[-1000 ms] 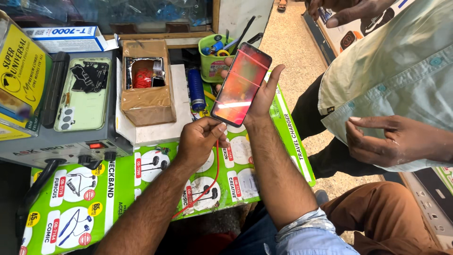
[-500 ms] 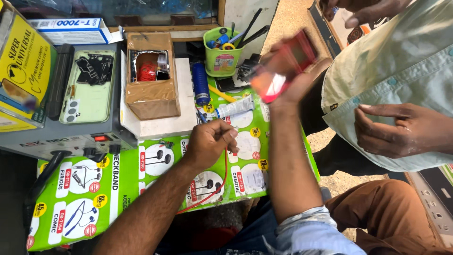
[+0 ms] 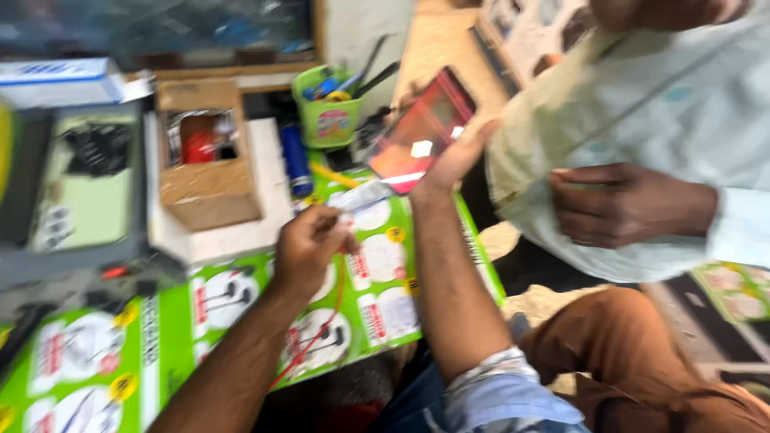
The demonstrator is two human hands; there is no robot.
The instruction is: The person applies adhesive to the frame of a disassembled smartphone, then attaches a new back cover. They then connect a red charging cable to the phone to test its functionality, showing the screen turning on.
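Holding a flat red-glowing smartphone [image 3: 423, 132] up above the bench, your right hand [image 3: 457, 156] cradles it from below, fingers curled around its lower edge. Your left hand [image 3: 309, 244] rests on the green printed mat [image 3: 176, 321], fingertips pinched together near a thin red wire [image 3: 325, 325]; the blur hides what they pinch. Just behind stand a brown cardboard box [image 3: 207, 172] and a green plastic tool cup [image 3: 327, 108]. Another person's hand [image 3: 622, 204] hovers at right.

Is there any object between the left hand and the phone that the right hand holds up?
Nothing solid blocks the gap. The right hand holds the phone raised above the green printed sheet. The left hand sits lower on that sheet, pinching a small clear strip. The blue cylinder and green cup stand farther back.
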